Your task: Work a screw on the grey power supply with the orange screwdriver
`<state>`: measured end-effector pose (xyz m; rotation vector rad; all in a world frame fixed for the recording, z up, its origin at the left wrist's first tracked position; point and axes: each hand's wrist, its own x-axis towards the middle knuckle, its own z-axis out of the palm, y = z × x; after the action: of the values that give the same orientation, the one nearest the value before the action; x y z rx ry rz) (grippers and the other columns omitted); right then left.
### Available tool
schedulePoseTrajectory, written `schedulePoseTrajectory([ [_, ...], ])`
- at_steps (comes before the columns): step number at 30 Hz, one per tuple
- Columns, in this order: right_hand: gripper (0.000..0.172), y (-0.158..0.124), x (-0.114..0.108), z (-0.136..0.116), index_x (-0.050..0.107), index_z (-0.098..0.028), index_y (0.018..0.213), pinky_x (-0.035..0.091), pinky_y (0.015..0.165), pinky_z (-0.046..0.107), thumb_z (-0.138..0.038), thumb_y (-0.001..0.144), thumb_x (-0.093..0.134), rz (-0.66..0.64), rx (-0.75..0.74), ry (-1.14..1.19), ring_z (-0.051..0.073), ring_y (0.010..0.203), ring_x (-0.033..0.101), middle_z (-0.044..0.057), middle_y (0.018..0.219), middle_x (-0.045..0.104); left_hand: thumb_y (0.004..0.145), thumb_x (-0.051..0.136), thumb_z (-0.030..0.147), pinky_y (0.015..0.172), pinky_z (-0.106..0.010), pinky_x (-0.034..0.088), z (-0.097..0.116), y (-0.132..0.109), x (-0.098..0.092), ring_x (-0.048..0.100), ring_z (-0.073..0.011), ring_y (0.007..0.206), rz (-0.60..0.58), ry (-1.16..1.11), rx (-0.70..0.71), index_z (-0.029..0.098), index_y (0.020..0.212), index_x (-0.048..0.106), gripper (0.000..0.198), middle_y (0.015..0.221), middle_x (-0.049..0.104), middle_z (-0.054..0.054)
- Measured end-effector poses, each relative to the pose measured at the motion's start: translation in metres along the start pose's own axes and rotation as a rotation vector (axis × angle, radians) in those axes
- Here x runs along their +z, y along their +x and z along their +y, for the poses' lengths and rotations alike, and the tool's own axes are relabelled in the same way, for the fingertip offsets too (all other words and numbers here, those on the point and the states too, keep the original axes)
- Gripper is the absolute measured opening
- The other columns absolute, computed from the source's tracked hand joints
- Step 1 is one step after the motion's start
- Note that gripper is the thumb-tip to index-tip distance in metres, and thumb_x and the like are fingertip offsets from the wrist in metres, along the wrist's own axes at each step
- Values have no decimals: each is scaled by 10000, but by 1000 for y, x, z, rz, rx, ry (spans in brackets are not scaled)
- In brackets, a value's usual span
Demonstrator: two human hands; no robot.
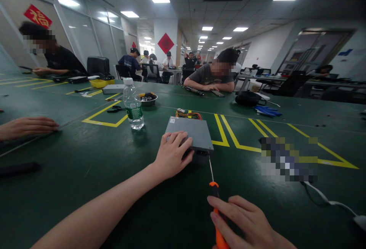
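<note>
Open workshop hall, ceiling lights on, several people seated at far benches. Green table (85, 157) with yellow tape lines. Grey metal box (191, 132) flat at table centre, coloured wires (188, 114) at its far end. Left hand (173, 153) palm down on box's near left corner, fingers loosely spread, gripping nothing. Right hand (243, 222) curled around orange handle of screwdriver (215, 191); long axis runs away from person, tip at box's near edge. 1 water bottle (133, 104) upright, left of box.

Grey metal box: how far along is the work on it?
Early, it seems. Done: nothing visible; the flat grey metal box is closed. In hand: the left hand presses it down, the right hand holds an orange-handled screwdriver, tip at its near edge. Left: probably opening it.
</note>
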<state>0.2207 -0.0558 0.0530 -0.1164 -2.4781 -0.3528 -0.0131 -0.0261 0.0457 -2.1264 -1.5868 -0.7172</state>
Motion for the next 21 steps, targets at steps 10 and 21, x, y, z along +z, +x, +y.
schedulePoseTrajectory([
  [10,347,-14,6,3,570,-170,1119,512,695,297,-365,959,331,-106,-23,15,189,825,648,125,1022,656,863,439,362,906,-427,292,-1,0,1,454,-257,1129,10,7,3,218,1108,531,299,1186,553,-79],
  [21,375,-20,7,5,561,-122,1070,519,732,291,-431,929,402,-54,-10,33,208,908,630,137,1059,649,868,435,365,915,-424,289,-1,0,1,450,-252,1138,6,2,3,219,1114,530,302,1198,548,-74],
])
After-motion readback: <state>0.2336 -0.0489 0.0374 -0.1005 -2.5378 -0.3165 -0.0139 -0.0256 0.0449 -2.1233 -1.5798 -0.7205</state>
